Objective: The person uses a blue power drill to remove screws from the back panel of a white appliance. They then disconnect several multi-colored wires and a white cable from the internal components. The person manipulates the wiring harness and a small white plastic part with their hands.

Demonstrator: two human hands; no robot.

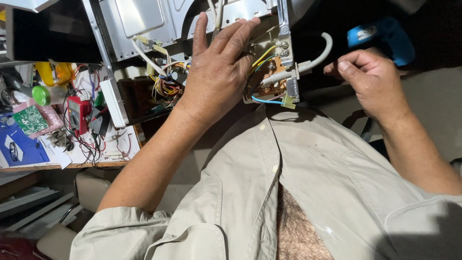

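Observation:
My left hand (pixel 216 72) lies flat, fingers apart, on a metal appliance chassis (pixel 144 19). Its fingertips reach the sheet metal and its palm covers part of a brown circuit board (pixel 272 77) with yellow and blue wires. A thick grey cable (pixel 313 60) curves out of the board's right side through a white clamp. My right hand (pixel 373 79) is curled shut just right of that cable, and a blue tool (pixel 385 33) sticks out above its knuckles, apparently gripped. My beige shirt fills the bottom of the view.
A bundle of coloured wires (pixel 166 82) hangs out of the chassis left of my left hand. The cluttered workbench (pixel 72 161) at the left holds a red multimeter (pixel 77 113), a green circuit board (pixel 30 119), a green-capped bottle (pixel 41 95) and tangled leads.

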